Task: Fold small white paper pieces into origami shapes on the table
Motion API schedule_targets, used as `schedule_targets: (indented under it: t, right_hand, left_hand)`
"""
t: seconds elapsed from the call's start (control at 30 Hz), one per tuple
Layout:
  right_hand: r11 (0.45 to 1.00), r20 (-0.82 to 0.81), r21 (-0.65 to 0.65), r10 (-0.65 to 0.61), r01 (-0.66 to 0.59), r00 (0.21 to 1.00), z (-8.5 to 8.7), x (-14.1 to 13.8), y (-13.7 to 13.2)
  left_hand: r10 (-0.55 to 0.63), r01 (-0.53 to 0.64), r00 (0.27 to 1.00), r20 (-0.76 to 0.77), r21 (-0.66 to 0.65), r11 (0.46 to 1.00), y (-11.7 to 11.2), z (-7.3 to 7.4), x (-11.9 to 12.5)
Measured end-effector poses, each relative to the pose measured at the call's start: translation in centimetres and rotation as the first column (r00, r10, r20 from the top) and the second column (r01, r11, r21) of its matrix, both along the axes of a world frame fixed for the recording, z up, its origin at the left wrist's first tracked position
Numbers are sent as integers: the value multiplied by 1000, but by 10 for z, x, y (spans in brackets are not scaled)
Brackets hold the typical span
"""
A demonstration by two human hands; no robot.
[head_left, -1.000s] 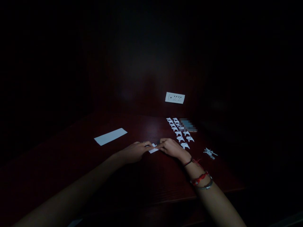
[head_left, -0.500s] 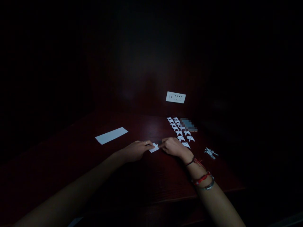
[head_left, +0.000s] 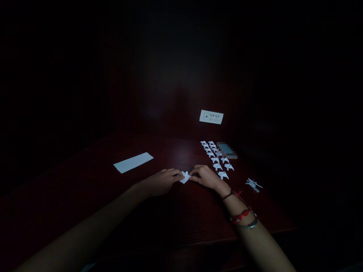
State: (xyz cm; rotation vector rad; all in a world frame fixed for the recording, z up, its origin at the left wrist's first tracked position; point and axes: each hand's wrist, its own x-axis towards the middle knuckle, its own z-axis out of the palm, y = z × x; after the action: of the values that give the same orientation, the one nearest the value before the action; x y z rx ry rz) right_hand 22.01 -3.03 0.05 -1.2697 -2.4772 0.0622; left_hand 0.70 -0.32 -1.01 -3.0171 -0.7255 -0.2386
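A small white folded paper piece [head_left: 185, 176] lies on the dark red wooden table [head_left: 176, 223], pinched from both sides. My left hand [head_left: 163, 181] grips its left edge with closed fingers; a ring shows on one finger. Closed on the piece's right edge is my right hand [head_left: 205, 176], with red and metal bracelets on that wrist. The room is very dark.
A white paper strip [head_left: 133, 162] lies at the left. Several small folded white paper shapes [head_left: 217, 158] sit in two rows right of my hands, beside a blurred flat object [head_left: 227, 150]. Another paper figure [head_left: 253, 184] lies far right. A white wall socket [head_left: 211, 117] is behind.
The paper piece has been folded smaller and now looks pointed between my fingertips. Both hands stayed in place, with the fingers shifting slightly on the paper.
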Motion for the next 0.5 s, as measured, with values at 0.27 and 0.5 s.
schedule_targets:
  t: [0.27,0.5]
  right_hand:
    - [1000,-70,9,-18,19,997,-3,-1,2]
    - [997,-111,-65,-39,32,993,-4,-2,3]
  left_hand:
    - [-14,14,1000,2,-3,1000,-4,4,2]
    - [-2,5,999,39,-63,998,-3,4,2]
